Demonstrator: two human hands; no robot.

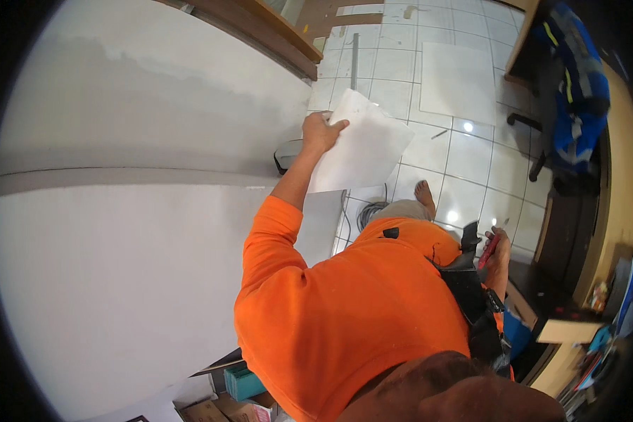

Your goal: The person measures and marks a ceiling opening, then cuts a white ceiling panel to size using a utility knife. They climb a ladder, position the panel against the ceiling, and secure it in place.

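L hand (318, 133): fingers closed on upper-L edge of white sheet (366, 144), held nr wall (119, 267). R hand (500, 260): fingers wrapped round red tool (487, 254). One-edge grip may let sheet sag, crease.

Looked fairly bright in the middle, lit softly from indoors. Glared off the glossy white floor tiles (394, 60) in small round spots, pointing to lamps overhead. Paled nearly to blank white on the sheet (362, 144), losing most surface detail. Fell evenly over the orange top (373, 302), with faint shadows in its folds. Dulled to grey on the large pale panel (119, 267) at the left. Sank into dim shade around the blue garment (573, 146) at the right. Bent straight edges toward the rim and ended in black corners.
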